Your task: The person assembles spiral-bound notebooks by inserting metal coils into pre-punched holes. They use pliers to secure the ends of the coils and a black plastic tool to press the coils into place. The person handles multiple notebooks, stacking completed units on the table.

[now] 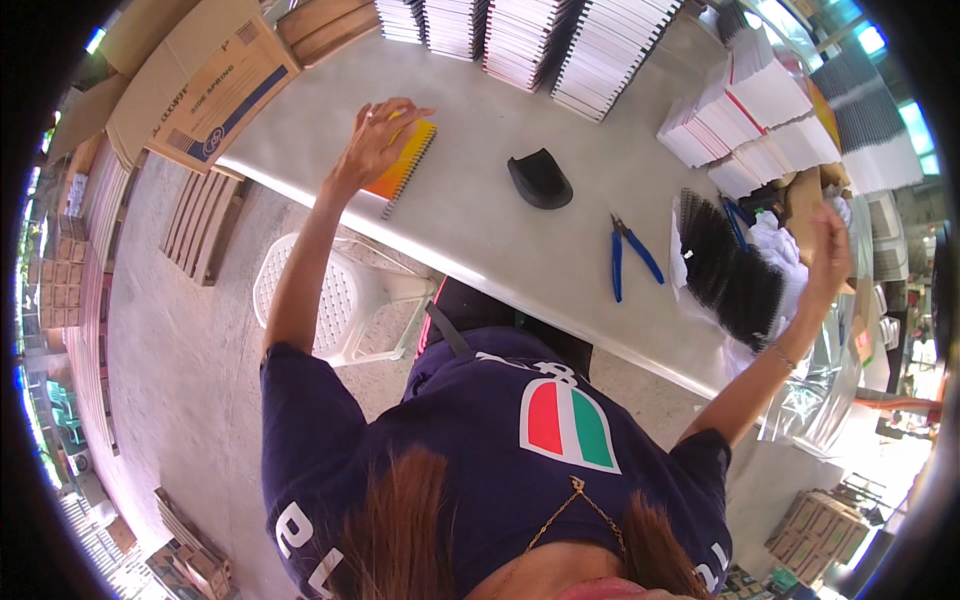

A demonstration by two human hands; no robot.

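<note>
My left hand is over a small spiral-bound notebook with a yellow and orange cover. Its fingers are stretched out, and the hand hides part of the cover; whether it touches is hard to tell. At the right, my right hand is raised beside crumpled white material, its fingers appearing extended with no held thing visible. Near it lies a pile of black spiral binding coils. Blue-handled pliers and a black curved object rest on the table between my hands.
Tall stacks of spiral-bound books stand along the far side of the grey table. More paper stacks are at the far right. A cardboard box is at the left, with a white plastic chair below the near edge.
</note>
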